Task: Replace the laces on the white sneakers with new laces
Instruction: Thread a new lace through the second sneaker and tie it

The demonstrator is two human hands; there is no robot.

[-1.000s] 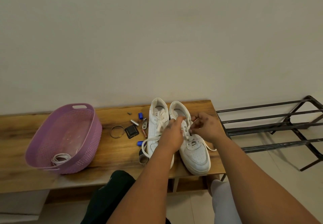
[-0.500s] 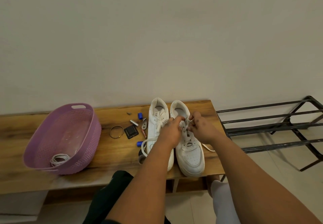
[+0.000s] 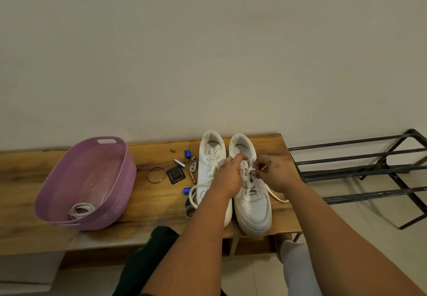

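- The two white sneakers stand side by side on the wooden bench (image 3: pixel 147 205), toes toward the person; the right sneaker (image 3: pixel 253 205) is the one in work, the left sneaker (image 3: pixel 211 168) waits beside it with a loose loop of lace hanging over its side
- The right hand (image 3: pixel 276 173) pinches the lace (image 3: pixel 249 170) of the right sneaker near the upper eyelets, with thumb and fingers curled around it
- The left hand (image 3: pixel 230 175) lies over the tongue and the inner side of the same sneaker, fingers stretched toward the collar; whether it also holds a lace I cannot tell, because the back of the hand hides the fingertips
- Both forearms reach forward from below, wrists nearly straight, and the hands are close to each other above the eyelets
- I judge that the old lace is being loosened and pulled out; it is better to free one crossing at a time from the top down, while the other hand keeps the sneaker steady, so that the shoe does not slide off the near edge
- A bundle of white laces (image 3: pixel 82 210), probably the new ones, lies in the purple basket (image 3: pixel 120 180) at the left, well apart from the sneakers
- Small things, among them a ring (image 3: pixel 156 174), lie between the basket and the sneakers
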